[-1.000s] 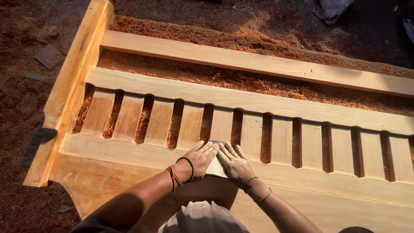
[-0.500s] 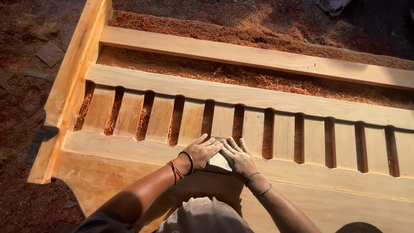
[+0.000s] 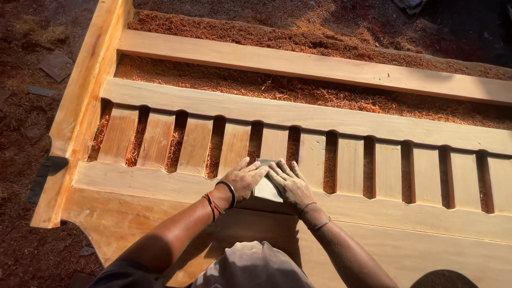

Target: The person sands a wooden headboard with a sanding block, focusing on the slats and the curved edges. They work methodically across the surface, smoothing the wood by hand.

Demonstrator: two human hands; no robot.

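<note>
So the thing under the hands is a small pale sheet, looks like a folded sanding sheet [image 3: 266,188], lying flat on the lower rail of a big slatted wooden panel [image 3: 298,114], right at the foot of one of the short upright slats [image 3: 274,144]. The left hand [image 3: 242,180] and the right hand [image 3: 289,184] are both laid palm-down on it with fingers spread, fingertips nearly meeting over the sheet, so it's pinned rather than pinched. Only a wedge of it shows between the hands.

My guess on handling: the sheet is thin, light and floppy, so flat-palm pressure like this is the way to hold it; grabbing an edge would just crease it. The panel itself seems heavy and stiff, solid pale wood, not something that shifts under hand pressure.

No real containers here. The closest thing is the gaps between the slats and the wide open bay between the upper rails, and those show reddish sawdust [image 3: 256,88]. The same stuff covers the ground [image 3: 32,133] around the panel, plus a few scrap bits off to the left.
</note>
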